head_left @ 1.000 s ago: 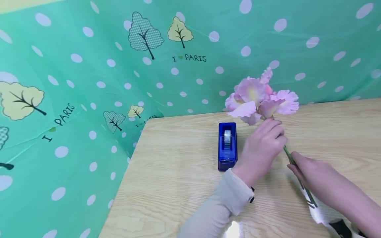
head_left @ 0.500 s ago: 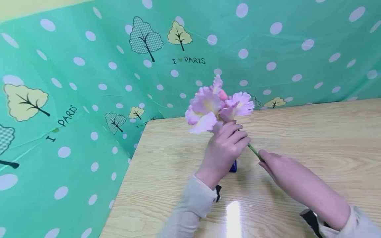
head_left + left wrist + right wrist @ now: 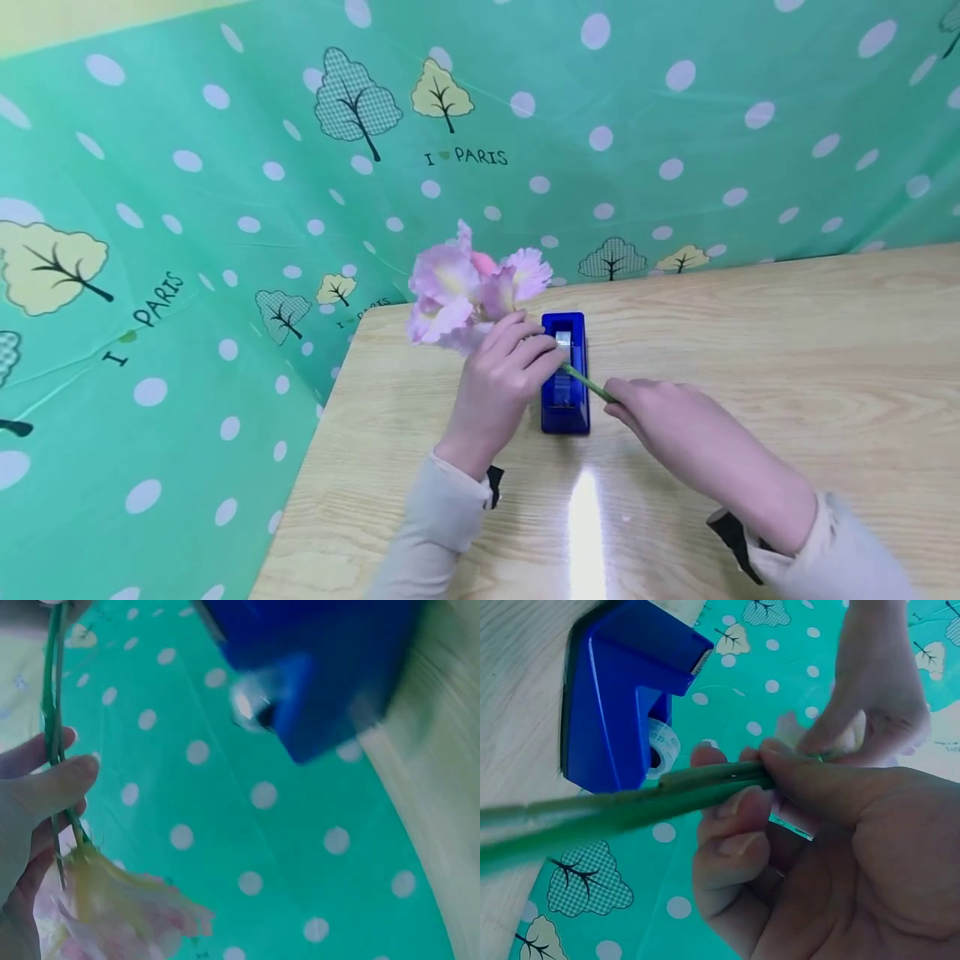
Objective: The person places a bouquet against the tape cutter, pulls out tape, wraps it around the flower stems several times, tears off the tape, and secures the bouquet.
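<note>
Pink-lilac artificial flowers point(image 3: 450, 292) are held above the table, their blooms toward the left. Just under the blooms, my left hand point(image 3: 501, 379) grips the green stems point(image 3: 51, 682) between thumb and fingers. Farther down, my right hand point(image 3: 682, 429) pinches the same stems; in the right wrist view, thumb and fingertips close on two stems point(image 3: 630, 810) lying side by side. Behind the stems a blue tape dispenser point(image 3: 564, 417) with a roll of clear tape point(image 3: 663, 746) stands on the table, between the two hands in the head view. Neither hand visibly touches it.
The light wooden table point(image 3: 787, 358) reaches to the right. Its left edge and back edge meet a green polka-dot cloth point(image 3: 262, 192) printed with trees. A bright reflection lies on the tabletop near the front.
Both hands have moved left together with the flowers, passing across the tape dispenser, which is largely uncovered again. Both grips on the stems stay the same.
</note>
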`<state>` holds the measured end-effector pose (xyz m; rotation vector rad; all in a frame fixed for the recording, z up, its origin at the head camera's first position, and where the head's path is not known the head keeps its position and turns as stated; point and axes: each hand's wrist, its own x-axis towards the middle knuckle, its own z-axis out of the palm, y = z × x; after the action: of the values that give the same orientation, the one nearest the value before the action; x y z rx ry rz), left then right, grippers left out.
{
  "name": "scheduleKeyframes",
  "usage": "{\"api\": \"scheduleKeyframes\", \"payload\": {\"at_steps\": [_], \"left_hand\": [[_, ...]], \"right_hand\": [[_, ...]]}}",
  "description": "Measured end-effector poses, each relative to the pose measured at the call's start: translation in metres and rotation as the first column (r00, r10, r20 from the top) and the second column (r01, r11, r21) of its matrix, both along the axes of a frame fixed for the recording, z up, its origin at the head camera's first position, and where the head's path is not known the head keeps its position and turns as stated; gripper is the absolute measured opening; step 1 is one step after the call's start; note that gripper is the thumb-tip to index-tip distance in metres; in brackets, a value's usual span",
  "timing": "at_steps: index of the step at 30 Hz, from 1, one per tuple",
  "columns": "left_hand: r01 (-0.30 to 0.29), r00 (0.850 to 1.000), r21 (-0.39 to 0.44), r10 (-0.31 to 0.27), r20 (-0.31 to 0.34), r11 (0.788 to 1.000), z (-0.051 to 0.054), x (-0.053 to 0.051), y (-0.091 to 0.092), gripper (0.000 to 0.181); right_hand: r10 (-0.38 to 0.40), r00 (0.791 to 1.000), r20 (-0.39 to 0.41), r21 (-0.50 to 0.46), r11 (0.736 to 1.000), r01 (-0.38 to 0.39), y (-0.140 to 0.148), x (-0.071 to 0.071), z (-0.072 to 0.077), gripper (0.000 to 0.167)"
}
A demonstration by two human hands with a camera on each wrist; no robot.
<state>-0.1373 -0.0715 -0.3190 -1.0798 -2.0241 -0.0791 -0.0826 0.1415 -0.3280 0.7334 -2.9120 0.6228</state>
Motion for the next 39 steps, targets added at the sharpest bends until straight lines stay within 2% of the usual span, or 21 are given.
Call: {"api": "scheduleKeyframes", "payload": {"at_steps": [6,12,16,20,25,28,31,36,39], "left_hand": [[-0.004,1.0,-0.034,0.005,0.027,0.999,-0.009,0.003,-0.027,0.021],[-0.049,0.998,-0.09,0.053,0.034,0.995,-0.016,0.007,-0.043,0.023],[-0.054,0.996,-0.134,0.064,0.07,0.99,-0.022,0.012,-0.051,0.026],[-0.047,0.993,-0.175,0.066,0.101,0.983,-0.029,0.017,-0.059,0.026],[-0.043,0.992,-0.214,0.067,0.109,0.976,-0.036,0.018,-0.06,0.026],[-0.017,0.989,-0.215,0.049,0.142,0.977,-0.039,0.017,-0.057,0.025],[0.002,0.985,-0.211,0.035,0.171,0.978,-0.043,0.018,-0.053,0.022],[0.0,0.98,-0.21,0.042,0.196,0.978,-0.048,0.019,-0.05,0.018],[0.001,0.974,-0.201,0.045,0.223,0.98,-0.051,0.02,-0.048,0.017]], "right_hand": [[0.014,1.0,0.003,0.034,0.999,-0.014,-0.004,0.001,-0.003,0.021],[0.025,0.995,0.096,0.02,0.999,-0.027,0.0,-0.003,-0.004,0.027],[0.074,0.988,0.135,0.007,0.997,-0.076,0.005,-0.008,-0.007,0.022],[0.137,0.973,0.187,-0.024,0.991,-0.135,0.009,-0.016,-0.009,0.017],[0.165,0.944,0.287,-0.053,0.986,-0.156,0.018,-0.027,-0.01,0.016],[0.168,0.929,0.33,-0.055,0.986,-0.158,0.023,-0.032,-0.013,0.019],[0.175,0.923,0.343,-0.052,0.985,-0.167,0.028,-0.036,-0.017,0.02],[0.203,0.921,0.332,-0.04,0.979,-0.201,0.031,-0.038,-0.02,0.017],[0.212,0.91,0.356,-0.037,0.976,-0.214,0.031,-0.038,-0.021,0.016]]}}
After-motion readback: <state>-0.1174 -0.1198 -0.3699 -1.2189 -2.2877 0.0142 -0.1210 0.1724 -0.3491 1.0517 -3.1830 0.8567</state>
